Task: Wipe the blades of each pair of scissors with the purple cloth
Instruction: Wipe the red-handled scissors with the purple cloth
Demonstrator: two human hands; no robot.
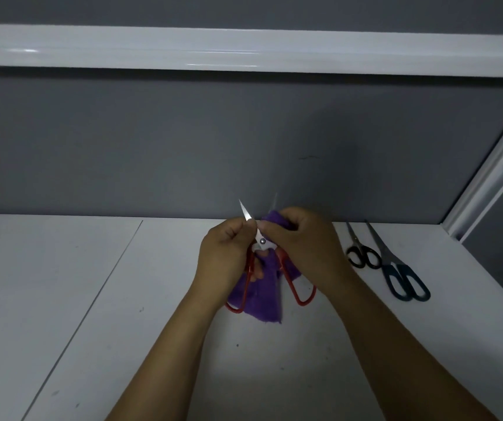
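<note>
In the head view, the red-handled scissors [261,240] are held up over the middle of the white counter [122,299], just in front of the grey back wall [183,141], with the blades spread in a V that points up and away. The left blade [246,213] is bare, bright and sharply pointed. The right blade is mostly wrapped in the purple cloth [264,294], and only a blurred tip shows above it. The two long red handle loops splay down towards the near side. The cloth is fuzzy and crumpled, bunched at the top around the blade, and its tail hangs down between and behind the handles. The left hand [226,256] has its fingers [234,230] curled round the left handle just below the pivot. The right hand [302,241] has its fingers [277,227] clamped on the bunched cloth, pressing it around the right blade. This hand hides that blade's lower part and the top of the right handle. To the right, well apart from the hands, two closed pairs lie side by side on the counter with their tips pointing away: small black-handled scissors [362,254] and, just right of them, longer dark blue-handled scissors [403,276]. A glossy white rail [244,50] crosses the wall above, and a white frame post [484,183] slants at the far right.
</note>
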